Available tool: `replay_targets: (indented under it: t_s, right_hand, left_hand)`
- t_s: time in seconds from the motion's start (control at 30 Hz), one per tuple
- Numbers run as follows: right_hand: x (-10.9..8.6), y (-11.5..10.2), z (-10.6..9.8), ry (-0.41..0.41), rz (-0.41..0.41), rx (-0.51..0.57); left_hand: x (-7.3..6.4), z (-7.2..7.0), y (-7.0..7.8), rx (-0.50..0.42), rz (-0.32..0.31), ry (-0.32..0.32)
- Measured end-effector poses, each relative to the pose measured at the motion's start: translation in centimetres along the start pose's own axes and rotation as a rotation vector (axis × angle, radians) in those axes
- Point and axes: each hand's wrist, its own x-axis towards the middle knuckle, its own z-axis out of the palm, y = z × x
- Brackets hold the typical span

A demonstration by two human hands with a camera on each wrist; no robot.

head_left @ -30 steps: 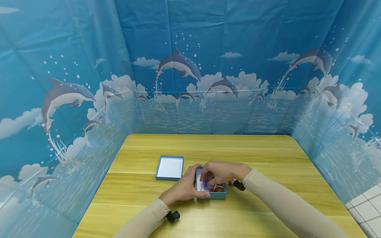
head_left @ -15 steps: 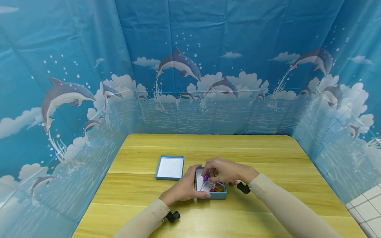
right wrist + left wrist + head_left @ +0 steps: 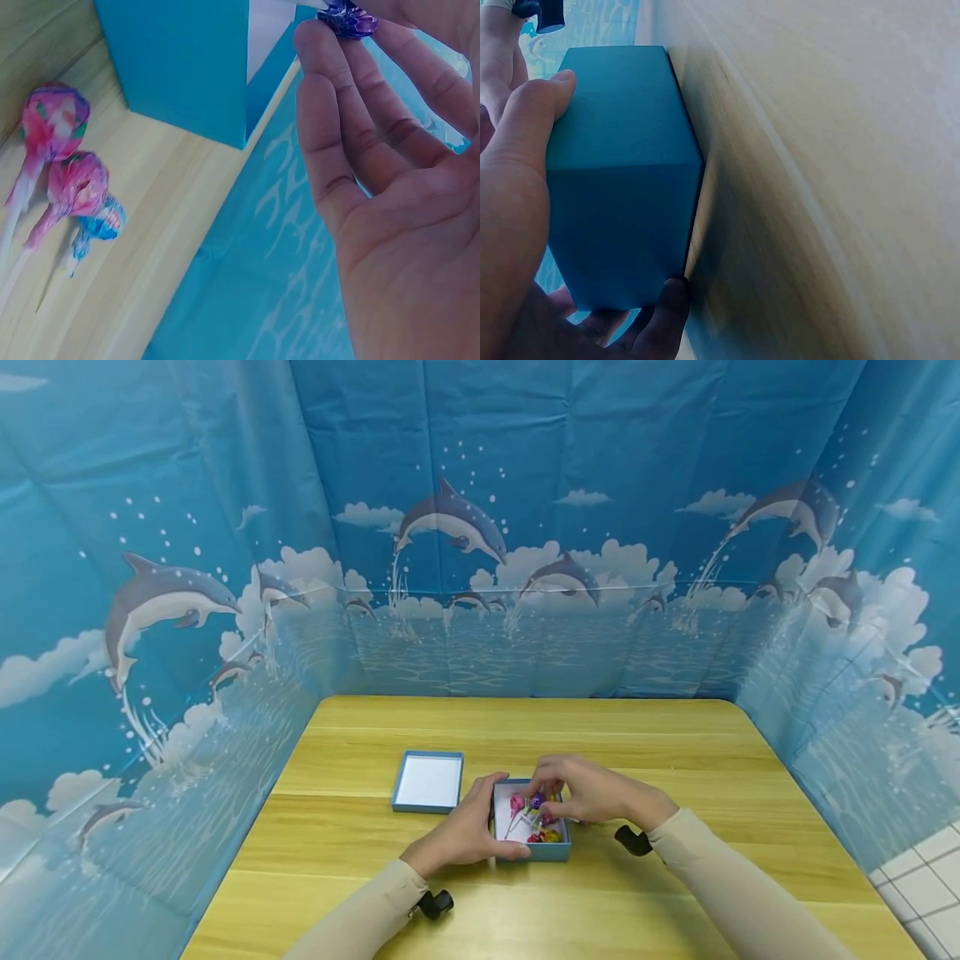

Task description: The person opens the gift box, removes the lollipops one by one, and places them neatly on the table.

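A blue box (image 3: 544,852) with a white inside holds several wrapped lollipops. My left hand (image 3: 468,833) grips its left side, thumb at the near wall; the left wrist view shows the thumb and fingers around two outer walls of the box (image 3: 626,225). Over the right part of the box, my right hand (image 3: 592,789) pinches a purple lollipop (image 3: 536,801). In the right wrist view the purple wrapper (image 3: 351,21) shows at the fingertips, its stick mostly out of frame. A pink lollipop (image 3: 517,802) lies inside at the left, red and yellow ones (image 3: 550,836) at the near side.
A blue lid (image 3: 427,781), white side up, lies left of the box on the wooden table (image 3: 360,743). Right of the box, a pink lollipop (image 3: 56,124), a second pink one (image 3: 79,184) and a blue one (image 3: 105,219) lie on the table. A dolphin-print curtain (image 3: 487,643) surrounds the table.
My right hand has moved to the right and slightly back with the purple lollipop, uncovering the pink lollipop and sticks in the box. The left hand and the box have stayed in place.
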Motion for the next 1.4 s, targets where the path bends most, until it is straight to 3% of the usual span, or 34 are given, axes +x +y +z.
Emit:
replay_targets:
  t_s: [0.73,1.23,1.4]
  right_hand:
    - [-4.0,1.3,-0.8,0.117,0.018,-0.017]
    - [-6.4,2.7,-0.3,0.137,0.108,-0.007]
    - [-7.1,3.2,0.1,0.157,0.095,-0.013]
  left_hand:
    - [0.1,0.1,-0.1,0.000,-0.017,-0.001]
    - [0.1,0.2,-0.3,-0.067,-0.018,-0.010]
    - [0.2,0.2,-0.3,-0.076,-0.022,-0.015]
